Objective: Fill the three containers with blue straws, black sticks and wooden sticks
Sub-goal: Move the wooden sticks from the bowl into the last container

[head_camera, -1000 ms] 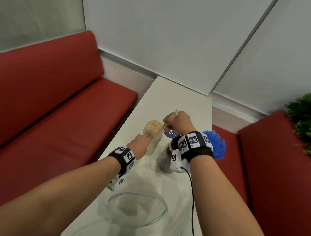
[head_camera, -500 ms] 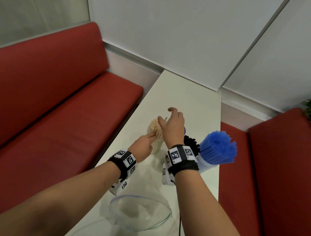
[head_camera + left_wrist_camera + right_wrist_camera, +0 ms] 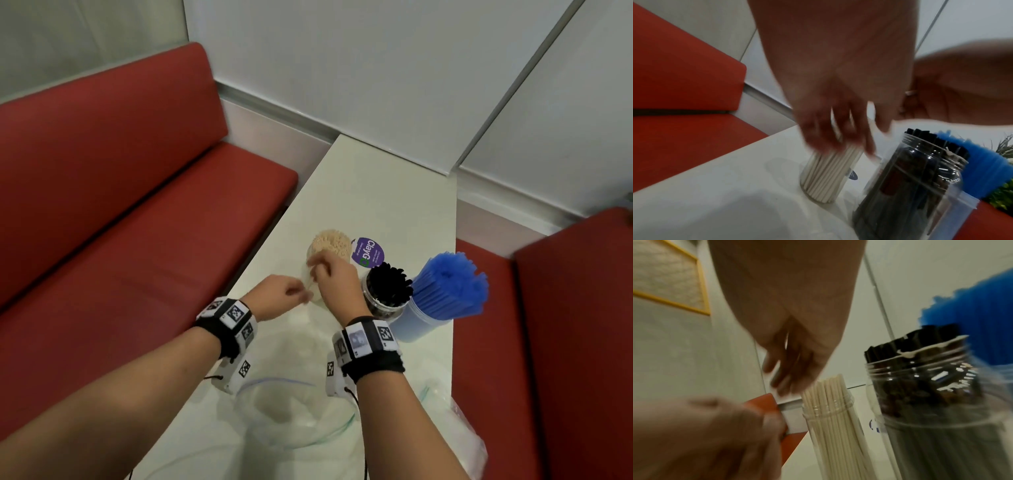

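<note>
Both hands blurred: left hand (image 3: 281, 294) and right hand (image 3: 337, 281) fingers at wooden sticks (image 3: 334, 244); grip unclear.

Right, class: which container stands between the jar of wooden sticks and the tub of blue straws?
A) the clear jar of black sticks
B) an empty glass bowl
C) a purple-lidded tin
A: in the head view the jar of black sticks stands between the wooden sticks and the blue straws.

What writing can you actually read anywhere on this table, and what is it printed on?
"ClayG": white letters on the round purple label, followed by a green ring that may be an "o".
Small white lines beside it on that label: too small to read.
Wristband markers: black-and-white square patterns, no words.
</note>
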